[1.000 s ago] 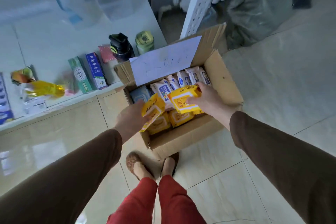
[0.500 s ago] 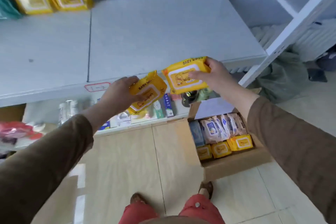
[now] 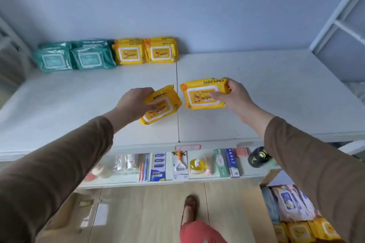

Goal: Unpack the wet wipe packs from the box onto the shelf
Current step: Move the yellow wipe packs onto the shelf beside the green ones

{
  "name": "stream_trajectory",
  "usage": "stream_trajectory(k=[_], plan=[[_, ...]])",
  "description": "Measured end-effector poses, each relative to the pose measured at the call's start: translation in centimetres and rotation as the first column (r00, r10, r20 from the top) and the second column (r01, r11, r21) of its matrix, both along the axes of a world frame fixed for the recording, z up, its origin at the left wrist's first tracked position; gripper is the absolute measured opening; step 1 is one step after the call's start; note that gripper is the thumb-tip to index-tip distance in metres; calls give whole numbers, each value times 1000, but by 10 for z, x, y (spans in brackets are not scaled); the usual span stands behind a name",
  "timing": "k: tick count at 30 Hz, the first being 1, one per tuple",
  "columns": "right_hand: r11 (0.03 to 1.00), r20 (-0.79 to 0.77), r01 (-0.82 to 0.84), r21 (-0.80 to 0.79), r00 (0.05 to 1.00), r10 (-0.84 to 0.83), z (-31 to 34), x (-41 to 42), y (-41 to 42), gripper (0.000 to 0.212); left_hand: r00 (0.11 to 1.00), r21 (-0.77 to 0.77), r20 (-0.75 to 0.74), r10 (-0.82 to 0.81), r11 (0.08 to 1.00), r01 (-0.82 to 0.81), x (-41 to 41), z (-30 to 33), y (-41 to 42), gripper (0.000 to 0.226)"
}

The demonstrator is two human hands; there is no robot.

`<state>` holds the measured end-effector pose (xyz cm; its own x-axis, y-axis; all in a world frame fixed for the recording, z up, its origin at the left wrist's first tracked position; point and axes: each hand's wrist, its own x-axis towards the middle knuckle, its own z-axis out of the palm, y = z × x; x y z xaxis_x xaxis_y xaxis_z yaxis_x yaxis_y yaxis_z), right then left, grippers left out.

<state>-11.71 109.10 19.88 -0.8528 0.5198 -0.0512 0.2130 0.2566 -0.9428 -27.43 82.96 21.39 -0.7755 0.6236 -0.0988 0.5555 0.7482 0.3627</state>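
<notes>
My left hand [image 3: 134, 104] grips a tilted yellow baby wipes pack [image 3: 161, 105] above the middle of the white shelf [image 3: 266, 92]. My right hand [image 3: 232, 95] holds a second yellow pack [image 3: 199, 94] level, just to its right. At the back of the shelf lie stacked yellow packs [image 3: 145, 52] and teal packs [image 3: 74, 57] against the wall. The cardboard box [image 3: 265, 182] sits on the floor at the lower right, holding white-blue packs [image 3: 288, 202] and yellow packs [image 3: 302, 231].
A lower shelf [image 3: 177, 180] under the white one carries small goods: toothpaste boxes, toothbrushes, a black jar [image 3: 258, 156]. A white rack frame [image 3: 335, 17] stands at the right. My foot [image 3: 190, 206] is on the tiled floor.
Both hands lifted the two yellow packs from the box up and forward over the white shelf. My view rose from the floor to the shelf.
</notes>
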Motion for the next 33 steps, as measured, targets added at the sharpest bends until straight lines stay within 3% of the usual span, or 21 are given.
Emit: stream_trajectory(k=[11,18,23,29,33], plan=[[973,-39,-30,-229,999,21,-32,-224,30,35,990,-87,-110,91,991,-101,-204,-8,12,30],[960,9,-73,-272,997,78,-56,-301,44,41,991,-194,-131,13,980,-39,-292,-13,30,46],[957,31,-60,-284,997,72,-73,-327,50,42,981,-202,-143,-131,974,101,-326,-22,42,62],[1000,78,5,-24,997,-3,-92,-335,45,54,907,-238,-376,-190,966,104,-340,-34,44,59],[994,74,12,108,997,-20,-94,-345,35,48,884,-270,-403,-238,953,134,-346,-37,43,58]])
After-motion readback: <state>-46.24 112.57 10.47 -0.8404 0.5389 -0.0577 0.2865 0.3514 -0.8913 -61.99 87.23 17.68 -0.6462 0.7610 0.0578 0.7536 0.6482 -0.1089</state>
